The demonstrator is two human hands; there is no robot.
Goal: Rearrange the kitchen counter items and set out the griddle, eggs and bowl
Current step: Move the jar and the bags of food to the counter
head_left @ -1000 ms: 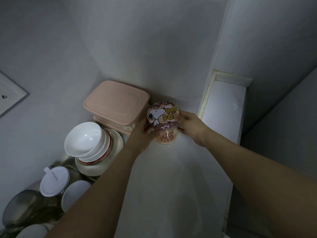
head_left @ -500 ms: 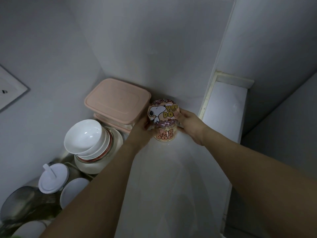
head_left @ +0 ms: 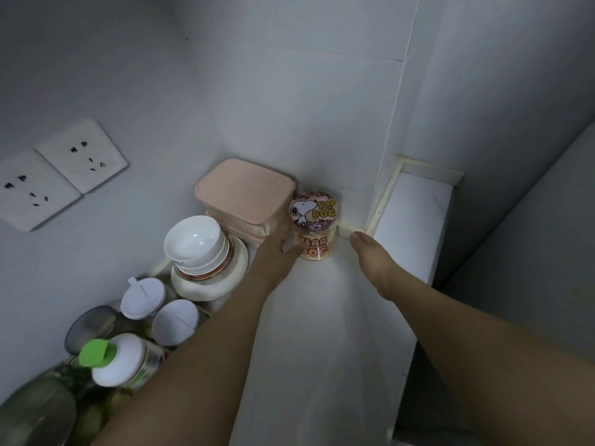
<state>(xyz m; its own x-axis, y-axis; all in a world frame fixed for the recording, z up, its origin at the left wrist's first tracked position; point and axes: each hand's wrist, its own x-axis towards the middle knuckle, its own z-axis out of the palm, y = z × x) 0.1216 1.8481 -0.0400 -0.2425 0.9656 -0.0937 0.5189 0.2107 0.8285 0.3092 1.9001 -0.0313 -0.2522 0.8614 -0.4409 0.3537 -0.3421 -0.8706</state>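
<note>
Snoopy jar (head_left: pixel 313 231) stands upright on the tabletop (head_left: pixel 322 333) in the back corner, just beside the pink containers (head_left: pixel 244 196); long axis vertical, lid up, "Year of the Dog" label facing the camera. Left hand (head_left: pixel 277 257) touches its side, fingers relaxed; right hand (head_left: pixel 370 252) is off it and holds nothing. Likely rigid, smooth, light; grip around the body below the lid.

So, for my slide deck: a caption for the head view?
Left hand touches the Snoopy jar beside pink containers; right hand apart.
</note>
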